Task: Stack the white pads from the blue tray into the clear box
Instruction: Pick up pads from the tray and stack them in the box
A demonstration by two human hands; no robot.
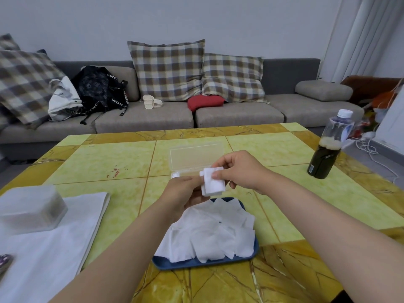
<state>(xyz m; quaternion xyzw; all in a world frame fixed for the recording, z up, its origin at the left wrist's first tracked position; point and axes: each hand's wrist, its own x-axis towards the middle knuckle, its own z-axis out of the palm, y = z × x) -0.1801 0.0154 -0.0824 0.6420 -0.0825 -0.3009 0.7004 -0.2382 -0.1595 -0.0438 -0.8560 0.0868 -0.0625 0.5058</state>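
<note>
A small stack of white pads [213, 182] is held above the table between both hands. My left hand [185, 193] grips it from below and the left. My right hand [237, 169] pinches its upper right edge with thumb and fingers. Beneath the hands lies the blue tray [196, 262], heaped with several loose white pads [209, 232]. The clear box [194, 157] stands open just beyond the hands, its lid raised at the back; a bit of white shows at its lower left corner.
A dark drink bottle [328, 152] stands at the table's right edge. At the left, a frosted plastic container [30, 209] rests on a white cloth [50, 243]. Behind the yellow tiled table [109, 162] runs a grey sofa with checked cushions and bags.
</note>
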